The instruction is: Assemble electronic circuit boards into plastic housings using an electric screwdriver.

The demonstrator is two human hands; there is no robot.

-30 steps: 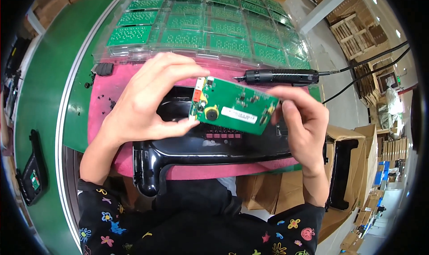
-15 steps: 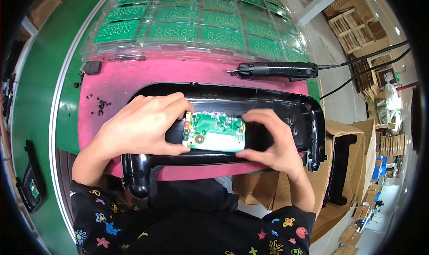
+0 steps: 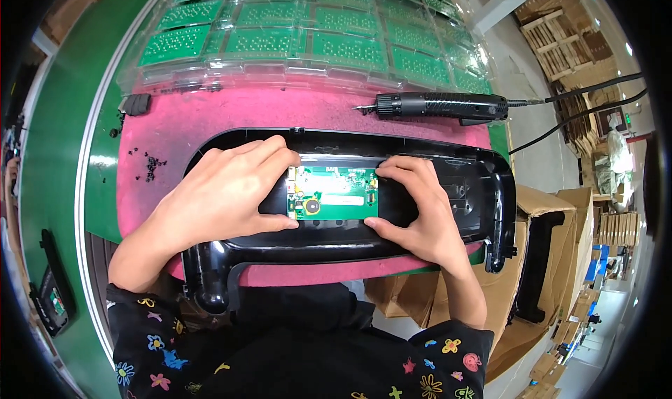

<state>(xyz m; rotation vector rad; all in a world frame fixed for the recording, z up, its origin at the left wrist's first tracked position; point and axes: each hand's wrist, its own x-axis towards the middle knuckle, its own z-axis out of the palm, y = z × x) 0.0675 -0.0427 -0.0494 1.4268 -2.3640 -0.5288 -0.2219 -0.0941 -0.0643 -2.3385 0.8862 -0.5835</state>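
A green circuit board (image 3: 336,194) with a round buzzer-like part lies level inside a long black plastic housing (image 3: 462,189), near its middle. My left hand (image 3: 234,185) grips the board's left end, thumb at the near corner and fingers at the far corner. At the right end, my right hand (image 3: 420,206) pinches the board the same way, between thumb and forefinger. Whether the board rests fully on the housing floor I cannot tell. The housing lies on a pink mat (image 3: 157,189), its curved left arm reaching over the near edge.
Beyond the housing lies a black electric screwdriver (image 3: 441,108) with its cable running right. Clear trays (image 3: 308,45) of green boards fill the far side. Loose black screws (image 3: 152,164) lie at left. A cardboard box (image 3: 560,259) stands at right, holding another black housing (image 3: 537,266).
The board has gone from tilted to flatter, lower in the housing, with both hands still on its ends. The view has shifted slightly.
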